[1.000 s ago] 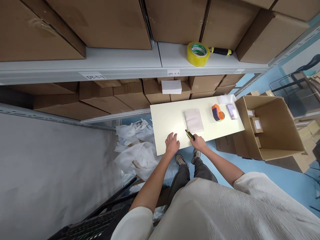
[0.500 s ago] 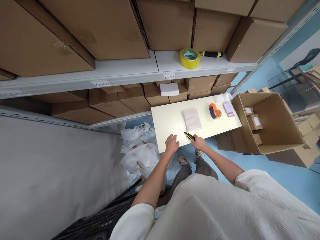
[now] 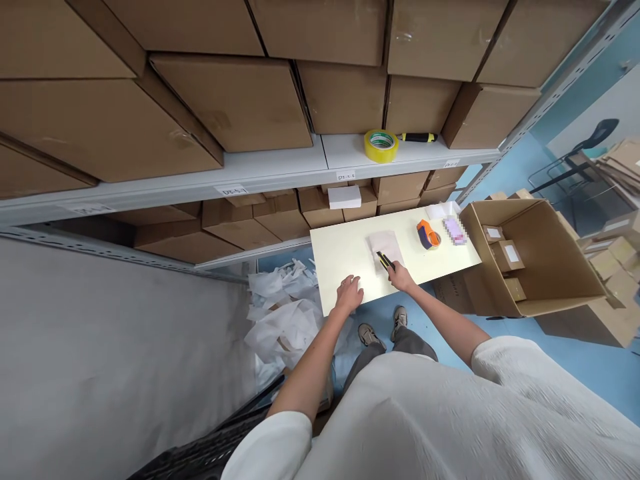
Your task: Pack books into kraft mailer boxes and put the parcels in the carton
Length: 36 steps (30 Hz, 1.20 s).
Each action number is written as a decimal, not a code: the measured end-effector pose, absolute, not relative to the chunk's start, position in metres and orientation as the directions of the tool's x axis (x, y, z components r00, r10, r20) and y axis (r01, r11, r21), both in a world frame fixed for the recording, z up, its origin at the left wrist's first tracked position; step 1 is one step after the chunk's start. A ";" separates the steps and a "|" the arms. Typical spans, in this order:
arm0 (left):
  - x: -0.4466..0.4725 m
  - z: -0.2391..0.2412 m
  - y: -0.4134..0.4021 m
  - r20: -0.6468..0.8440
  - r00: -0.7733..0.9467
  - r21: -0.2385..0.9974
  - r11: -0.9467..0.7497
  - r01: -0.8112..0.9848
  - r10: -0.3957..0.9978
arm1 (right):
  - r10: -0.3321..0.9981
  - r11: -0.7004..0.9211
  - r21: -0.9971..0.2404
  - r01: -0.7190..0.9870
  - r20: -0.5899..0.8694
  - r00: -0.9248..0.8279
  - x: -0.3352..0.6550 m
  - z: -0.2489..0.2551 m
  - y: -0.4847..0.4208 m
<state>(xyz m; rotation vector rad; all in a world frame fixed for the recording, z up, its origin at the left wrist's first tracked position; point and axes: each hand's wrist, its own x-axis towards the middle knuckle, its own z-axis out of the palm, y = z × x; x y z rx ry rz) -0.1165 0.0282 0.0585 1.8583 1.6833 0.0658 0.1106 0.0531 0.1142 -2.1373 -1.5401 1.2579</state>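
Right hand point(image 3: 400, 277)'s gripping the box cutter point(image 3: 387, 262), left hand point(image 3: 349, 294) looks empty, and that pale packet point(image 3: 385, 243) seems light and floppy, so I'd pinch its far edge.

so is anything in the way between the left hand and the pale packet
Nothing visible stands between the left hand and the pale packet; only cream tabletop shows there. The cutter in the right hand overlaps the packet's near part in this view, but whether it touches is unclear.
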 end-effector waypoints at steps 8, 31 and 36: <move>-0.117 0.073 0.040 -0.432 0.235 0.447 -0.019 0.895 0.871 | 0.894 -0.411 -0.798 0.441 -0.447 0.026 0.116 0.113 0.065; -0.026 0.086 0.142 -0.339 0.277 0.506 -0.074 0.860 0.899 | 0.952 0.183 -0.858 0.480 0.277 0.132 0.281 0.251 0.270; -0.003 0.081 0.156 -0.317 0.241 0.530 -0.039 0.847 0.917 | 0.930 0.244 -0.561 0.791 0.366 -0.028 0.299 0.287 0.327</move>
